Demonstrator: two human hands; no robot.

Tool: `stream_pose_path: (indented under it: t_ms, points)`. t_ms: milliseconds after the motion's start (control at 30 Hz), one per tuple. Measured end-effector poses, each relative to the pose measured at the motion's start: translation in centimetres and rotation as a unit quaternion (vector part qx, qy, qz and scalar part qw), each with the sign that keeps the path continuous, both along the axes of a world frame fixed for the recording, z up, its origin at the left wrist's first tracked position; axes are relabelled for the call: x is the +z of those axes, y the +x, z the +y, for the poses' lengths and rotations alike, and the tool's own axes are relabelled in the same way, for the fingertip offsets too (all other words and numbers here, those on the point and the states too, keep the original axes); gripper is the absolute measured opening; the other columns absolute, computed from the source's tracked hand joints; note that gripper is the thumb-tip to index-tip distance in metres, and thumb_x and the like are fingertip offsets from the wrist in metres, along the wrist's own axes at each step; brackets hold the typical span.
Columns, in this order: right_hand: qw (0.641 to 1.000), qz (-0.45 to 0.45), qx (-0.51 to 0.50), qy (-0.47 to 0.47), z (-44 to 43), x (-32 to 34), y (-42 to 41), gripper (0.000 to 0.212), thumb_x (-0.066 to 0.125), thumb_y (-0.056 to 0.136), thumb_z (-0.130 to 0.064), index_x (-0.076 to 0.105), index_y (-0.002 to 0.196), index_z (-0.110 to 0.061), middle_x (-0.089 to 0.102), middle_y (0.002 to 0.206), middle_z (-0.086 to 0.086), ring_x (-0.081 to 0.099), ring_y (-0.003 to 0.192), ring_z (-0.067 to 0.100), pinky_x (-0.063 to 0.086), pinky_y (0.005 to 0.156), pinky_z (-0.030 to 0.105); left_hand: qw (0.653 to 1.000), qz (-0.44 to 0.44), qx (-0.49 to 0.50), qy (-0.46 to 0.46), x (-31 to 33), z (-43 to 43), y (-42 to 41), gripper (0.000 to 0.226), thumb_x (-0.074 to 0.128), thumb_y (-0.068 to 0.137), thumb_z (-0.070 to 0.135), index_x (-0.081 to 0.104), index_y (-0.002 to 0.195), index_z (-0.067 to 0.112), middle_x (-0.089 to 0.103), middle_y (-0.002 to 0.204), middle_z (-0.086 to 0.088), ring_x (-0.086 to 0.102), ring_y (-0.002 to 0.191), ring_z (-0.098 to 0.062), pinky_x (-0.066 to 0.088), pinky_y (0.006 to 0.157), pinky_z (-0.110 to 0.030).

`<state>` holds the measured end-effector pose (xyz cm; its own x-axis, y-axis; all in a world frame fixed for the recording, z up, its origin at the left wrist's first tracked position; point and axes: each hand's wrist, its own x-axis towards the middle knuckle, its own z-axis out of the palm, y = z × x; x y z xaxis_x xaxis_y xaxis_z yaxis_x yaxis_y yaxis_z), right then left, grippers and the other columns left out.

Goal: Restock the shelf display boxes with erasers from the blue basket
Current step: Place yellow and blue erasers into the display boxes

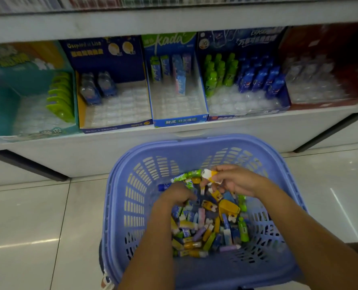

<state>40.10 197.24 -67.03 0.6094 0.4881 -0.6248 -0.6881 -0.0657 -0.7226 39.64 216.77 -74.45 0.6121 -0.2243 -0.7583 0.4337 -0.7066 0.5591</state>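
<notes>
Head view: right hand (pixel 236 182) pinches yellow eraser (pixel 210 176).

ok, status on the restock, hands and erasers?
Right hand pinches a yellow-and-white eraser over the blue basket. Left hand down in the eraser pile, grip hidden. Display boxes part empty; nothing blocks the shelf.

Fingertips of the left hand (pixel 175 195) are buried in the erasers (pixel 201 227), can't tell its grip. Near rim of the blue basket (pixel 113 185) runs off the bottom edge. That red box (pixel 320 65) far right is too blurry to read.
</notes>
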Motion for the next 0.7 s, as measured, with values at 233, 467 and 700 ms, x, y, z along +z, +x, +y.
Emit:
stream_pose_path:
  t_ms: [233,467,700]
  points:
    - [0.991,-0.119,-0.011,0.054,2.3,5.9,0.7,0.034,0.048,0.093,-0.036,0.056,0.126,-0.033,0.054,0.072,-0.002,0.033,0.051,0.009,0.026,0.045,0.018,0.964,-0.015,0.111,-0.242,11.9,2.6,2.6,0.009,0.061,0.088,0.009,0.060,0.079,0.008,0.063,0.071,-0.007,0.063,0.060,-0.014,0.056,0.064,-0.028]
    - [0.967,-0.246,-0.061,0.012,6.5,11.2,2.3,0.027,0.044,0.094,-0.041,0.065,0.107,-0.030,0.053,0.066,-0.003,0.034,0.052,0.009,0.025,0.048,0.020,0.928,-0.164,0.196,-0.270,18.8,5.8,2.3,0.007,0.056,0.093,0.013,0.055,0.086,0.013,0.060,0.070,0.002,0.050,0.048,-0.004,0.040,0.047,-0.016]
    - [0.957,-0.264,-0.106,0.051,13.8,15.4,7.3,0.020,0.048,0.096,-0.010,0.065,0.100,-0.018,0.060,0.085,0.001,0.053,0.074,0.011,0.053,0.073,0.023,0.800,-0.255,0.423,-0.341,19.5,9.4,2.6,0.017,0.050,0.095,0.014,0.064,0.086,0.015,0.064,0.066,0.005,0.049,0.056,-0.009,0.040,0.051,-0.020]
